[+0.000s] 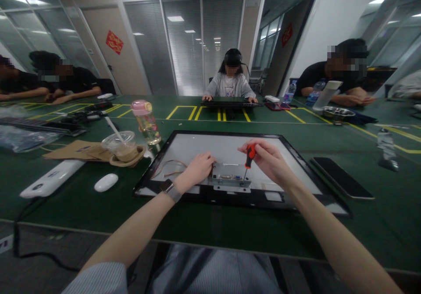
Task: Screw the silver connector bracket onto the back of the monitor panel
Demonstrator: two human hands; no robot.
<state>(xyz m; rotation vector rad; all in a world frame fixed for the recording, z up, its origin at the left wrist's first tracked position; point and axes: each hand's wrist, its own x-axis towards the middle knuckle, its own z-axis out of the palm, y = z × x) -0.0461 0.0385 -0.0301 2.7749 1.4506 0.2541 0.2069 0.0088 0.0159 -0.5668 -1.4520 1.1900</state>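
Observation:
A flat screen panel (210, 145) with a black frame lies on the green table in front of me. On it stands a metal bracket (230, 171) with connector ports, one of them blue. My right hand (266, 155) grips a red and black screwdriver (250, 155), its shaft pointing down to the bracket's right end. Whether the tip sits in a screw is too small to tell. My left hand (201, 166) rests at the bracket's left end with fingers closed on or against it; the fingertips are partly hidden. Thin wires (169, 164) lie on the panel's left side.
Left of the panel are a pink-lidded bottle (146, 122), a plastic cup with straw (120, 147), a white oval case (106, 182) and a white corded device (52, 179). A phone (341, 177) lies to the right. Several people sit around the table.

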